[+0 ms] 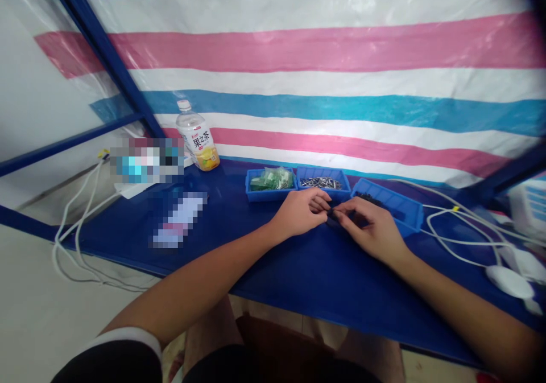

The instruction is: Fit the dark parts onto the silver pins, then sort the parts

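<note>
My left hand and my right hand meet over the table in front of three blue bins. Between their fingertips is a small dark piece, too small and blurred to name. The right thumb and forefinger pinch it, while the left fingers are curled closed against its other side. Behind the left hand, the left bin holds green pieces in clear plastic. Slim metal pins fill the middle bin. The right bin, partly covered by my right hand, contains small dark parts.
A drink bottle stands at the back left of the blue table, near a blurred-out flat item. White cables and a round white device lie on the right. Striped plastic sheeting hangs behind.
</note>
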`<state>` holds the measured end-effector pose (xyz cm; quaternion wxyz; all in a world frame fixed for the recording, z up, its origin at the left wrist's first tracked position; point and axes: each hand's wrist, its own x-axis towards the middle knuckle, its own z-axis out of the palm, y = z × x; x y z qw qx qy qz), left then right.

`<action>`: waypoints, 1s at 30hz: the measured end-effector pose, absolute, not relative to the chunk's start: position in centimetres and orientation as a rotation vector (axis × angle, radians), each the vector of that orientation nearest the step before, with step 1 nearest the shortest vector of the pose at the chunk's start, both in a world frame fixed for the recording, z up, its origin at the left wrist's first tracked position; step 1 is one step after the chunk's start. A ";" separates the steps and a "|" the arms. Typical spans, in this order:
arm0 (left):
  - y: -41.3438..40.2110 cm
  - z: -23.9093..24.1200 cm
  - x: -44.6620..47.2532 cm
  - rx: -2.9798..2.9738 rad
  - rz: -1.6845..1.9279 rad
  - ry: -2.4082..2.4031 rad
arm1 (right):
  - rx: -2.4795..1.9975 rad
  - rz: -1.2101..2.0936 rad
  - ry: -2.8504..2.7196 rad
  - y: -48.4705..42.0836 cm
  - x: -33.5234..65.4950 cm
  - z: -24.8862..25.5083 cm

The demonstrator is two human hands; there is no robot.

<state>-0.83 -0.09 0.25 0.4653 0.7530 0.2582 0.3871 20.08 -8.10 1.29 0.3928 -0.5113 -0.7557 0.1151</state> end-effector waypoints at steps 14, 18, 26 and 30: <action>-0.8 0.4 -0.3 1.626 1.030 0.579 | -1.390 0.417 -1.977 -7.6 20.3 0.5; -0.8 0.8 -0.5 1.596 1.029 0.563 | -1.411 0.604 -1.768 -7.7 20.0 0.7; -0.4 0.4 -0.7 1.907 1.004 0.701 | -1.315 0.969 -0.896 -8.1 19.9 2.6; -0.4 0.3 -0.8 2.027 0.992 0.701 | -1.385 1.018 -0.987 -8.2 20.3 2.7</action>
